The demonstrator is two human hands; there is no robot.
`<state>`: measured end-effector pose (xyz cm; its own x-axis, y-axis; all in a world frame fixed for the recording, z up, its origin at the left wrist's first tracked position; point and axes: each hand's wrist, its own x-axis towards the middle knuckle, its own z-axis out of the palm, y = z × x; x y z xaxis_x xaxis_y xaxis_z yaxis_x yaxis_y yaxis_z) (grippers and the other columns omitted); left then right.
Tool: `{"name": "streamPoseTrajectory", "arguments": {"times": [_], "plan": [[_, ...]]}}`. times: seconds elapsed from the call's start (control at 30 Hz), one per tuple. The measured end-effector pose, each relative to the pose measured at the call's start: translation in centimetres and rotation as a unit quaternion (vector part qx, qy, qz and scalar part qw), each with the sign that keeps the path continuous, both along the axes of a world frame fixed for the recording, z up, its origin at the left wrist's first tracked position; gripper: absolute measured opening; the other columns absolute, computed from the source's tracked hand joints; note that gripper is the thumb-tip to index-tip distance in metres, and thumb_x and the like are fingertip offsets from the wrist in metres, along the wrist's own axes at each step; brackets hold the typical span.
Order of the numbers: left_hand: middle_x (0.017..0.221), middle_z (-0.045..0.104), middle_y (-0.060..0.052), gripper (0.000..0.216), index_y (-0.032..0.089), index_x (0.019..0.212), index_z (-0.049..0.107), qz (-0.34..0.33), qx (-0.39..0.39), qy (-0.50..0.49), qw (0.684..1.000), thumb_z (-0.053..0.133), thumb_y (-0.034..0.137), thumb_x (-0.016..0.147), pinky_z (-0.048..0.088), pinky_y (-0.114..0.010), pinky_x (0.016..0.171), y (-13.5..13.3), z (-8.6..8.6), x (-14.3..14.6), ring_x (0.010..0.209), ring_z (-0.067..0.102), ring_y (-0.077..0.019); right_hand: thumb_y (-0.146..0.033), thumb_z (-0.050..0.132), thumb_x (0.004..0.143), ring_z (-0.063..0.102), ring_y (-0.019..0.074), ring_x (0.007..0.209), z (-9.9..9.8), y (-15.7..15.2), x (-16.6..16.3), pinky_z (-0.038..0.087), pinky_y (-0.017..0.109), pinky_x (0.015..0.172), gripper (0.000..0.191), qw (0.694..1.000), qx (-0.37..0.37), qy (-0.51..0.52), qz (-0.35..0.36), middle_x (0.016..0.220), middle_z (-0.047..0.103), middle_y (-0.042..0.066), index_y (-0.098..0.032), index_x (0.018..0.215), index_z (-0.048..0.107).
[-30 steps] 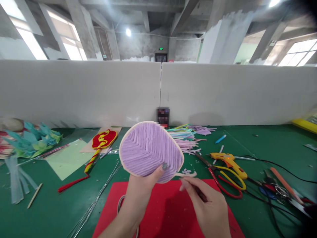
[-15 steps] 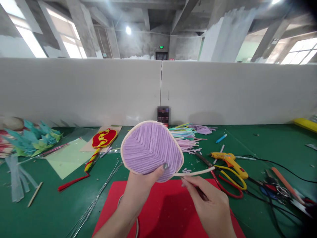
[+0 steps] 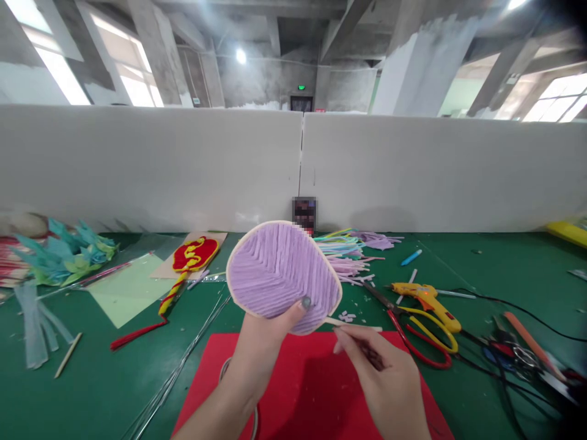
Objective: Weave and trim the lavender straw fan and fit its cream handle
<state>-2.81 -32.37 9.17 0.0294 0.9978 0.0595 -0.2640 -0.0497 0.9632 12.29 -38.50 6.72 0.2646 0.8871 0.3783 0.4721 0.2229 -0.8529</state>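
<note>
Lilac pnl in L grip

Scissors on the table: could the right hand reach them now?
Probably yes: the scissors lie just beyond the right hand, handles uncovered, though that hand seems busy at the pale strip.

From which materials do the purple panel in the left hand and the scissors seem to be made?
The purple panel: probably fuzzy chenille or yarn, matte, since soft parallel ridges cover it. The scissors: dark blades, likely metal; the red and yellow handles look smooth, probably plastic or coated, judging by their even colour.
</note>
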Motion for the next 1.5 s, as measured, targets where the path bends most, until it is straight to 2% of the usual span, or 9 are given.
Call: {"name": "streamPoseTrajectory", "arguments": {"times": [0.27,0.4,0.57,0.77,0.93,1.03,1.23,1.37,1.5], "plan": [[0.109,0.064,-0.010,0.064,0.020,0.122,0.052,0.004,-0.044,-0.066,0.997,0.074,0.025,0.061,0.039,-0.042,0.095,-0.3,0.8,0.8,0.104,0.057,-0.0252,-0.038,0.059,0.076,0.056,0.0118,0.054,0.2,0.5,-0.1,0.045,0.018,0.051,0.021,0.982,-0.092,0.158,0.037,0.056,0.062,0.000,-0.020,0.067,0.066],[0.109,0.064,-0.008,0.060,0.021,0.119,0.054,-0.005,-0.047,-0.085,0.995,0.073,0.024,0.062,0.038,-0.040,0.096,-0.3,0.9,1.0,0.104,0.057,-0.0237,-0.040,0.060,0.074,0.039,0.0057,0.039,-0.1,0.6,0.0,0.029,0.017,0.035,0.023,0.962,-0.144,0.219,0.075,0.054,0.059,-0.001,-0.018,0.067,0.065],[0.110,0.064,-0.007,0.055,0.022,0.118,0.055,-0.046,-0.048,-0.112,0.992,0.071,0.024,0.066,0.040,-0.037,0.095,-0.2,0.4,0.8,0.103,0.058,-0.0215,-0.042,0.062,0.073,0.023,0.0017,0.036,0.1,0.7,0.0,0.016,0.018,0.035,0.027,0.932,-0.176,0.294,0.115,0.050,0.054,-0.002,-0.016,0.068,0.063],[0.109,0.064,-0.008,0.050,0.021,0.118,0.056,-0.103,-0.039,-0.100,0.989,0.068,0.026,0.070,0.041,-0.037,0.095,0.1,-0.3,0.2,0.103,0.057,-0.0216,-0.046,0.064,0.070,0.019,0.0000,0.035,0.3,0.9,0.0,0.010,0.018,0.036,0.032,0.912,-0.195,0.335,0.137,0.049,0.052,-0.003,-0.014,0.071,0.064],[0.107,0.065,-0.008,0.049,0.019,0.115,0.057,-0.080,0.010,-0.013,0.997,0.069,0.029,0.068,0.037,-0.037,0.099,0.5,-0.3,-0.3,0.108,0.054,-0.0217,-0.047,0.066,0.068,0.019,0.0001,0.035,0.4,0.8,-0.1,0.011,0.019,0.037,0.034,0.910,-0.206,0.339,0.123,0.048,0.054,-0.002,-0.013,0.072,0.064],[0.101,0.067,-0.008,0.048,0.019,0.110,0.060,-0.038,0.035,0.072,0.996,0.070,0.033,0.066,0.038,-0.038,0.098,0.6,-0.1,-0.5,0.107,0.055,-0.0223,-0.046,0.065,0.068,0.022,0.0014,0.036,0.7,0.7,-0.1,0.013,0.020,0.038,0.032,0.924,-0.194,0.312,0.101,0.048,0.054,-0.001,-0.014,0.069,0.065],[0.088,0.070,-0.005,0.027,0.020,0.086,0.067,0.017,0.062,0.191,0.979,0.068,0.033,0.063,0.046,-0.038,0.087,0.4,-0.1,-0.7,0.089,0.062,-0.0228,-0.046,0.062,0.071,0.024,0.0025,0.037,0.4,0.8,0.1,0.017,0.019,0.036,0.032,0.939,-0.187,0.267,0.109,0.049,0.053,-0.002,-0.015,0.068,0.064],[0.080,0.070,-0.005,0.018,0.019,0.073,0.066,0.020,0.070,0.208,0.975,0.068,0.031,0.059,0.050,-0.037,0.075,0.2,-0.2,-0.7,0.074,0.063,-0.0226,-0.048,0.060,0.072,0.026,0.0035,0.036,-0.1,1.0,0.3,0.020,0.018,0.034,0.033,0.938,-0.197,0.263,0.107,0.048,0.053,-0.002,-0.015,0.074,0.064],[0.083,0.070,-0.005,0.024,0.020,0.082,0.067,0.038,0.054,0.174,0.983,0.070,0.030,0.060,0.048,-0.036,0.080,0.1,0.1,-0.4,0.080,0.062,-0.0229,-0.040,0.058,0.076,0.042,0.0079,0.043,0.0,0.8,0.3,0.034,0.018,0.040,0.026,0.971,-0.130,0.181,0.082,0.052,0.054,-0.001,-0.017,0.067,0.063]]}}
